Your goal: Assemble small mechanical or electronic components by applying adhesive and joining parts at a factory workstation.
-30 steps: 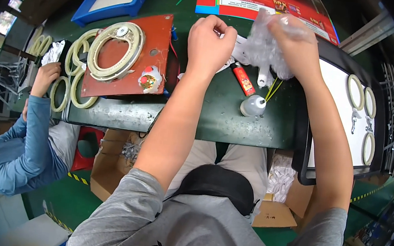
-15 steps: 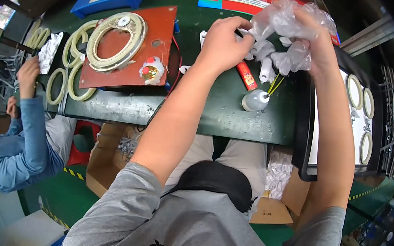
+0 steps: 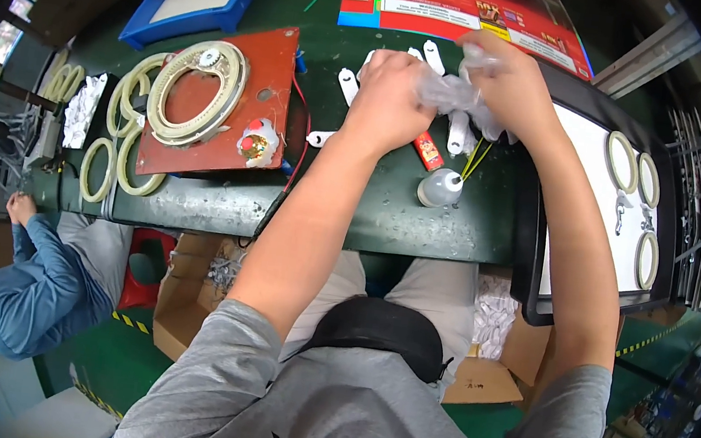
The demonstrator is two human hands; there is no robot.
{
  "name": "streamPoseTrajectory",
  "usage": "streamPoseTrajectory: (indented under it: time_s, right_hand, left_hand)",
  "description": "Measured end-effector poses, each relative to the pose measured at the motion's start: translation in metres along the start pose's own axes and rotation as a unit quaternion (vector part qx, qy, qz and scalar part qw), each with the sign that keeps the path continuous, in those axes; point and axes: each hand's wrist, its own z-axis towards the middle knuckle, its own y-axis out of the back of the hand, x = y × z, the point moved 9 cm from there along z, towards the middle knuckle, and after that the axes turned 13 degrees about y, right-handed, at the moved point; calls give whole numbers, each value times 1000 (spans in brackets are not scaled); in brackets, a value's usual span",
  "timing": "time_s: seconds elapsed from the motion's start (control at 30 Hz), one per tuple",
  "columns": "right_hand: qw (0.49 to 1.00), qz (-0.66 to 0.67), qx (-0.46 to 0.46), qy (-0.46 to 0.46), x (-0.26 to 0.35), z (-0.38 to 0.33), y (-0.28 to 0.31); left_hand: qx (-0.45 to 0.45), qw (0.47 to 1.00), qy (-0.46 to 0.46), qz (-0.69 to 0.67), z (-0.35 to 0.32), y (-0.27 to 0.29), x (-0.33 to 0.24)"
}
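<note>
Up near the far edge of the dark green tabletop point(image 3: 369, 212), the crumpled clear plastic bag point(image 3: 451, 94) is bunched between both hands, glossy, wrinkled and see-through. Its long axis runs roughly left to right, stretched from the left hand point(image 3: 389, 101) to the right hand point(image 3: 512, 81); it has no clear pointing end. Both hands are clenched on the bag, one at each end. Just below it lie a small red tube point(image 3: 427, 150) and a translucent squeeze bottle point(image 3: 440, 187). White flat plastic pieces point(image 3: 348, 86) lie beside the left hand.
</note>
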Motion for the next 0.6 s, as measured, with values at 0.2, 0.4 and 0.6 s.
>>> streamPoseTrajectory:
  time_s: [0.2, 0.4, 0.6]
  right_hand:
    - [971, -131, 201, -14, -19, -14, -41]
    - [989, -77, 122, -36, -18, -7, -32]
    - [945, 318, -30, -70, -12, -4, -12]
  left_hand:
    - [17, 999, 28, 14, -4, -3, 3]
    - [-5, 999, 27, 22, -2, 2, -1]
    - [-12, 975, 112, -191, 7, 12, 13]
